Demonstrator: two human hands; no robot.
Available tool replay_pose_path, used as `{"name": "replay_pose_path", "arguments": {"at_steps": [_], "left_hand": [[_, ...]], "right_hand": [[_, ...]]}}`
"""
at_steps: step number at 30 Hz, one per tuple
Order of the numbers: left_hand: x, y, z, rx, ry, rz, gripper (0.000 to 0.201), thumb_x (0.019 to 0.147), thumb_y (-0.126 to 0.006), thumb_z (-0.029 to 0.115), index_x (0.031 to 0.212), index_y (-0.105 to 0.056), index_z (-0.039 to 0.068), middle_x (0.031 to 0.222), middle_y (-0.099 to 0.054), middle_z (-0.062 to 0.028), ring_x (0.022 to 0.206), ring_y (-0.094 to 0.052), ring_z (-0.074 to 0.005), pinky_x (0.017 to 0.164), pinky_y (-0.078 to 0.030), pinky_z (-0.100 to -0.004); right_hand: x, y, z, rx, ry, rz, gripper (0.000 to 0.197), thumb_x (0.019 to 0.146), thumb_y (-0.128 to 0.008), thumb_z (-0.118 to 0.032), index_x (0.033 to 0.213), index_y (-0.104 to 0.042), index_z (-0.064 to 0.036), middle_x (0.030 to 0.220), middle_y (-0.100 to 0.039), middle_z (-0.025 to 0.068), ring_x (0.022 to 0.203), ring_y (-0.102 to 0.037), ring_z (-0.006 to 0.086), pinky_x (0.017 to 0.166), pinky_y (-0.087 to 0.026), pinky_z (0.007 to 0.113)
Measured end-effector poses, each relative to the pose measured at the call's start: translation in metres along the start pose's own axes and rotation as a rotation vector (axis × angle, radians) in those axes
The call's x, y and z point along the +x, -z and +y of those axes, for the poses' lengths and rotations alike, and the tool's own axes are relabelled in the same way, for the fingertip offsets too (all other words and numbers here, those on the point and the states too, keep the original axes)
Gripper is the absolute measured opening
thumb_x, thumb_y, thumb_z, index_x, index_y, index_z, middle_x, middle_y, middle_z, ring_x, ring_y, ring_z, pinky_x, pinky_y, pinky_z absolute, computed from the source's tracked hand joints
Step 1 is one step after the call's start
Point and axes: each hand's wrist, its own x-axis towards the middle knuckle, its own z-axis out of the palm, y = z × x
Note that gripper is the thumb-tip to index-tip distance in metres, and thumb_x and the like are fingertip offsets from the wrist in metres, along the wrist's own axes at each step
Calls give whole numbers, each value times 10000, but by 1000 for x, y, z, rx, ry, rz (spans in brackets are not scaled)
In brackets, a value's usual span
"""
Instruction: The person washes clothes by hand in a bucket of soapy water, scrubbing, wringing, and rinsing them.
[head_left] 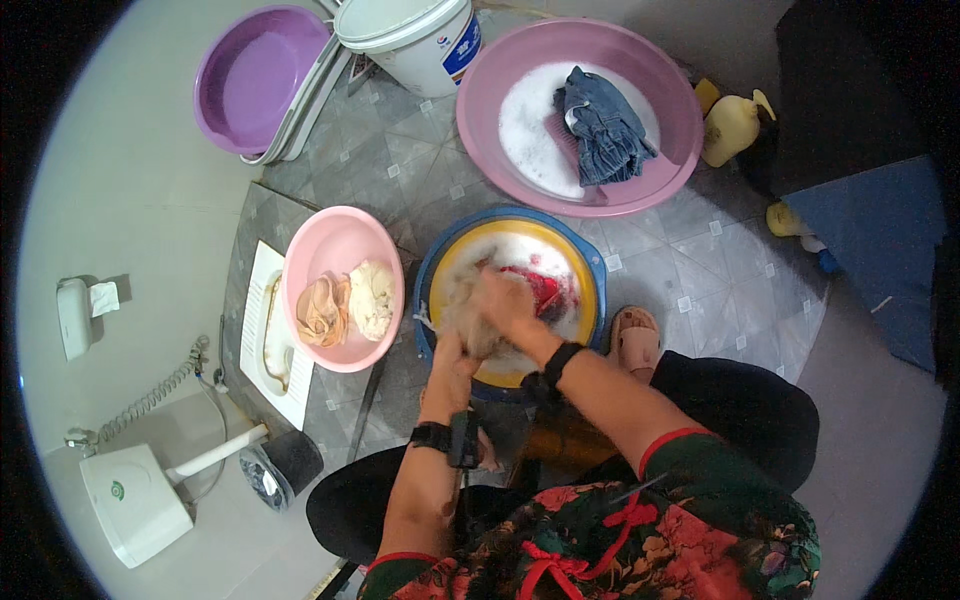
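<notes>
A wet beige cloth [468, 318] is bunched between my two hands over a yellow basin [588, 300], which sits inside a blue one [598, 268]. My left hand [454, 362] grips the cloth's near side, at the basin's near-left edge. Closed over the cloth from the right is my right hand [508, 300], somewhat smeared by motion. White suds and a red cloth [545, 290] lie in the basin, just right of my right hand. My fingers are partly hidden by the cloth and by each other.
Left of the yellow basin stands a pink basin [345, 362] with peach and cream cloths. A larger mauve basin [480, 150] holds suds and denim. Farther back are a white bucket [410, 60] and a purple basin [262, 80]. A squat toilet [262, 345] lies left, a pump bottle [730, 130] right.
</notes>
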Motion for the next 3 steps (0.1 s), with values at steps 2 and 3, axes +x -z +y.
{"name": "replay_pose_path", "arguments": {"at_steps": [2,3], "left_hand": [[-33,-1,11,30,-20,131,495,932,-525,361,1360,-404,144,1318,-493,-84,1163,-514,-257,931,-457,-503],[-40,-1,13,34,-34,183,507,933,-523,358,1375,-380,155,1348,-470,-86,1178,-502,-262,961,-437,-513]], "right_hand": [[8,-19,2,-135,-116,-85,425,759,-632,-383,1055,-585,-81,1009,-618,220,972,-608,311,835,-467,436],[10,-21,-3,-180,-130,-133,485,755,-628,-414,1128,-603,-104,1061,-619,228,1020,-614,273,884,-469,416]]}}
